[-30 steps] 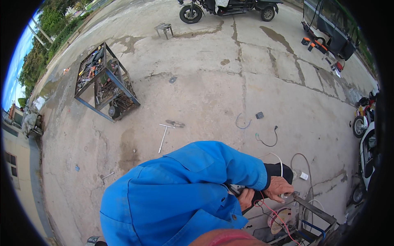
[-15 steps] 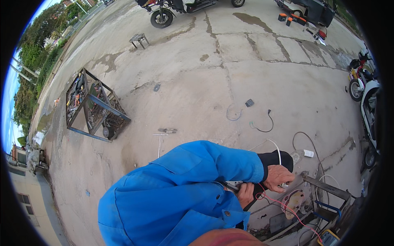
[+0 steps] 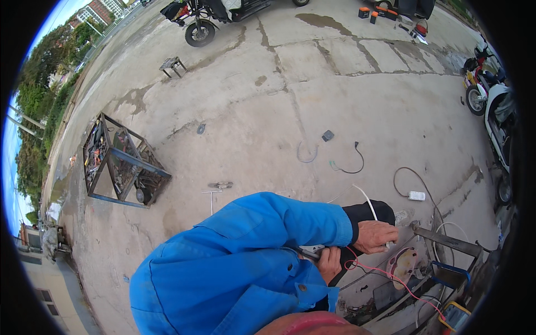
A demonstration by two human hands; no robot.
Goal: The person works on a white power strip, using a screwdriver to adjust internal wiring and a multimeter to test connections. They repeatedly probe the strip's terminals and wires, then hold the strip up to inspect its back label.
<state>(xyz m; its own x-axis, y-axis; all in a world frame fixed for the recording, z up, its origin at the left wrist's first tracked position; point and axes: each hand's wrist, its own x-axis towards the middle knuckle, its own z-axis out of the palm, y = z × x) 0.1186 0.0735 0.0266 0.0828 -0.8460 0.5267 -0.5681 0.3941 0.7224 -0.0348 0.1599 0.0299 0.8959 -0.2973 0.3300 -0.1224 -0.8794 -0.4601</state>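
A blue-sleeved arm crosses the lower part of the head view, ending in my left hand [image 3: 376,237]. Its fingers are closed around a white cable [image 3: 365,199], and a small pale end pokes out past the fingertips. Just below and left of it, my right hand [image 3: 330,263] is curled on a black and silver tool [image 3: 310,253], largely covered by my sleeve. A red wire [image 3: 399,283] loops close to both hands and runs to a yellow-edged meter [image 3: 455,316] at the lower right. Under the hands lies a stained, pale oval part [image 3: 403,266].
A metal frame [image 3: 446,243] stands at the right. Ahead on the concrete lie a white block [image 3: 416,195] on a dark cord, a short black cable [image 3: 362,159] and a T-handled tool [image 3: 212,201]. A tool cart [image 3: 125,159] and stool [image 3: 172,66] stand left; scooters [image 3: 497,123] park right.
My view has turned slightly, shifting the ground and objects in the picture. Both hands stay close together and keep their grips, with the left fingers turned a little.
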